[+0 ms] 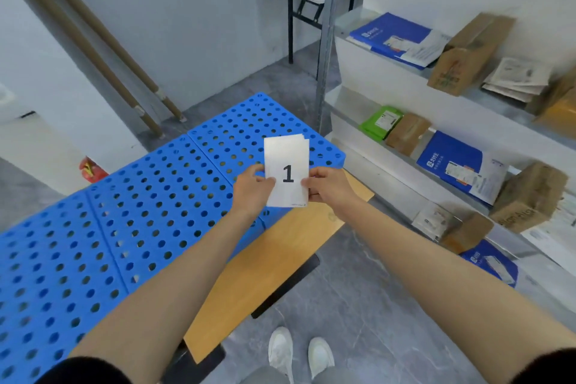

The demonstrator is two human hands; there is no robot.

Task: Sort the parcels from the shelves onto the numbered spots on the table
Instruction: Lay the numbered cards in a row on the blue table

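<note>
Both hands pinch a small stack of white cards by its side edges: the left hand has its thumb on the front face and the right hand clasps the opposite edge. The stack hangs above the far right part of the blue perforated panels on the table. The parcels lie on the shelves to the right. The spots seem to be getting laid out first, so slide off only the top card (the other hand pinning the rest) and set it flat, well inside the panel edge. The stack is held portrait — long axis running away from the person, the "1" upright to them.
</note>
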